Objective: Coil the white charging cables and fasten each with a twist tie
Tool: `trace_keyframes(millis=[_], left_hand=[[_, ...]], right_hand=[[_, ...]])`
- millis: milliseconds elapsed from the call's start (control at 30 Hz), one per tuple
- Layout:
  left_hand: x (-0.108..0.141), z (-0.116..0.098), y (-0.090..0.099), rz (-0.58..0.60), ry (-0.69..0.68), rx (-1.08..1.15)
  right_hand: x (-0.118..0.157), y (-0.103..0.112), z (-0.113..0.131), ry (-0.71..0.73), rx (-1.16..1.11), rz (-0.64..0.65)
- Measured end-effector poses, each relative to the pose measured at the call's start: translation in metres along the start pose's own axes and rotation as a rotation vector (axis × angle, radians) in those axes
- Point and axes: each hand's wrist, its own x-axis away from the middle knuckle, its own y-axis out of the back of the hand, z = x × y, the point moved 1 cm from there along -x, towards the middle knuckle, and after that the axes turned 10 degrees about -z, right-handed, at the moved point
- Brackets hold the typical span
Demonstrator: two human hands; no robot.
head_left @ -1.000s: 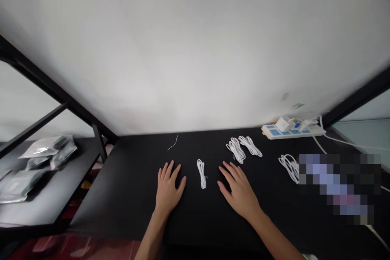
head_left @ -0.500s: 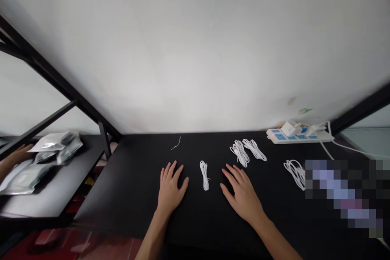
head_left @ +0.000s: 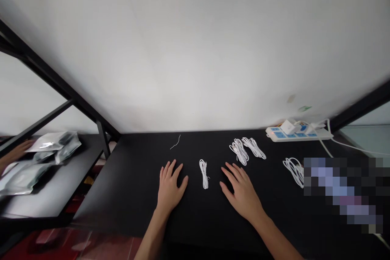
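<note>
My left hand [head_left: 170,187] lies palm down on the black table [head_left: 122,187], fingers spread, holding nothing. Flat on the same surface is my right hand [head_left: 243,193], also open and empty. Between them, touching neither, rests a bundled white cable [head_left: 204,174] with a small tie sticking out at its side. Beyond my right hand are two more coiled white cables, one nearer [head_left: 239,152] and one just behind it to the right [head_left: 254,148]. A thin white twist tie [head_left: 175,142] lies beyond my left hand.
A white power strip [head_left: 298,134] with plugs and cords sits at the back right. Another white cable [head_left: 294,172] lies right, beside a pixelated patch. On the left, past a black metal frame, a neighbouring table holds plastic-bagged packets [head_left: 51,142] near another person's hand [head_left: 16,154].
My hands and the cables stay in place; the view shifts very slightly. At the far left, the other person's hand has moved a little and looks blurred.
</note>
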Motion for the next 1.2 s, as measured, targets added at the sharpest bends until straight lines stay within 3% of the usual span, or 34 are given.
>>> trace_keyframes(millis=[1200], left_hand=[[-0.0009,-0.0018,0.0022,0.048,0.018,-0.051]], right_hand=[[0.0001,-0.0009,-0.0005,0.009,0.027,0.003]])
